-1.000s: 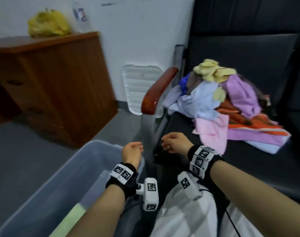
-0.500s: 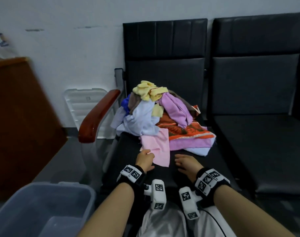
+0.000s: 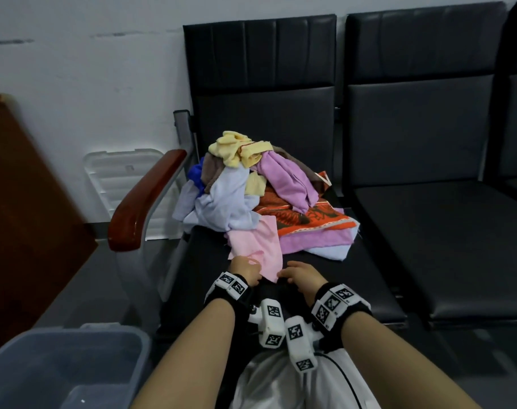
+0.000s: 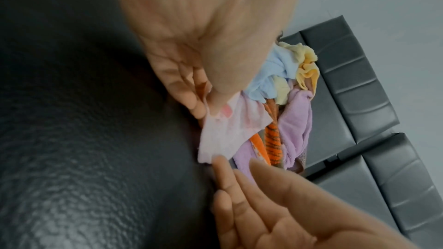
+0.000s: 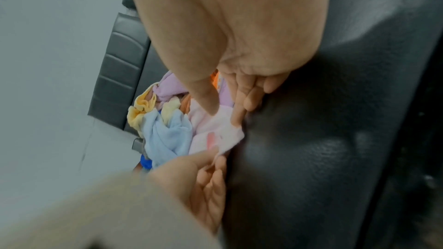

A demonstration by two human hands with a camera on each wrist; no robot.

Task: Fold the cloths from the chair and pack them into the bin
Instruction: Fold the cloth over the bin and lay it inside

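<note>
A heap of cloths [image 3: 251,184] in yellow, lilac, pale blue and orange lies on the black chair seat [image 3: 204,261]. A pink cloth [image 3: 258,243] hangs off its front. My left hand [image 3: 247,271] pinches that cloth's near-left corner between thumb and fingers [image 4: 191,101]. My right hand [image 3: 295,276] reaches the near-right corner; its fingertips [image 4: 219,160] touch the edge and the thumb [image 5: 208,105] lies on the pink cloth [image 5: 215,132], with a gap left between them. The grey plastic bin [image 3: 109,330] stands on the floor at the lower left.
A red-brown armrest [image 3: 145,199] runs along the chair's left side, between seat and bin. A white lid [image 3: 115,178] leans on the wall behind it. A wooden cabinet [image 3: 21,216] stands at the left. Another black seat [image 3: 428,231] adjoins on the right.
The view has swung from the bin to the chair. Both hands moved forward to the pink cloth; the left took its corner and the right came up to the other corner.
</note>
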